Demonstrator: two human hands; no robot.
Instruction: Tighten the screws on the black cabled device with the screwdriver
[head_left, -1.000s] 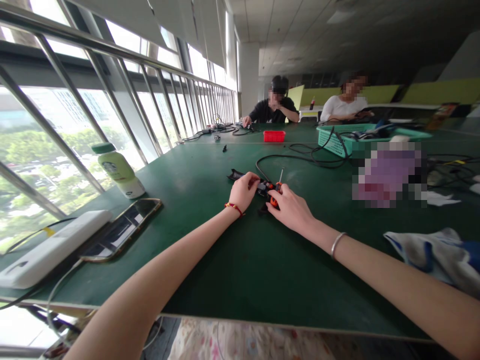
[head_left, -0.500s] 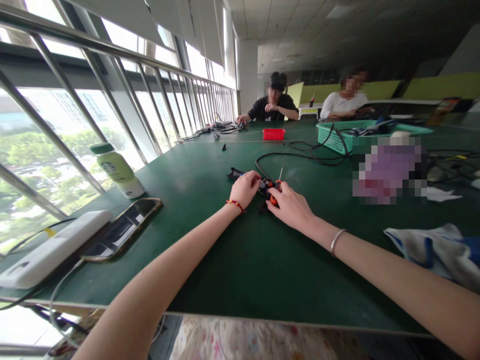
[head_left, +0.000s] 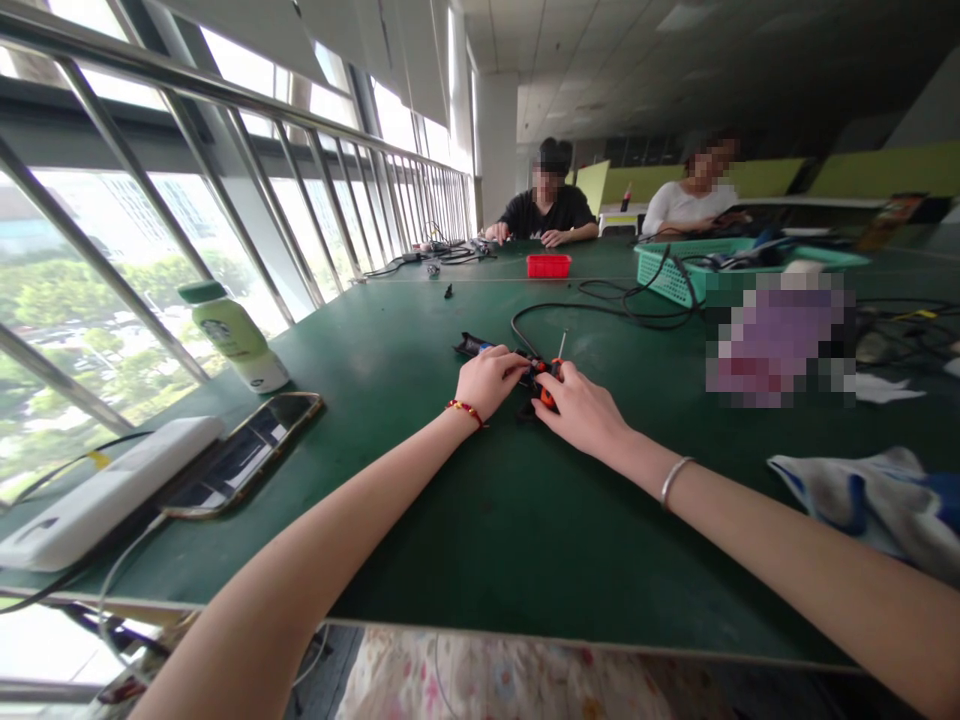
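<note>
In the head view, an opened black device (head_left: 534, 362) with a cable lies on the green table, its inner parts partly covered by my hands. My left hand (head_left: 489, 382), wearing a red beaded bracelet, is closed, its fingertips pinching at the device; any small part between them is hidden. My right hand (head_left: 589, 408), with a silver bangle, is closed around a screwdriver (head_left: 550, 398) with an orange and black handle. The screwdriver's thin metal shaft points away from me, so its tip is off the device. A black shell piece (head_left: 471, 345) sticks out beyond my left hand.
A green basket (head_left: 664, 278) with cables and a red tray (head_left: 548, 266) stand farther back. On the left are a bottle (head_left: 236, 340), a phone (head_left: 251, 455) and a white power strip (head_left: 112, 490). A cloth (head_left: 870, 495) lies right. Two people sit across the table.
My left hand's fingers have reached slightly right, farther over the device. My right hand stays in place with the screwdriver. The person opposite has lowered a hand to the table.
</note>
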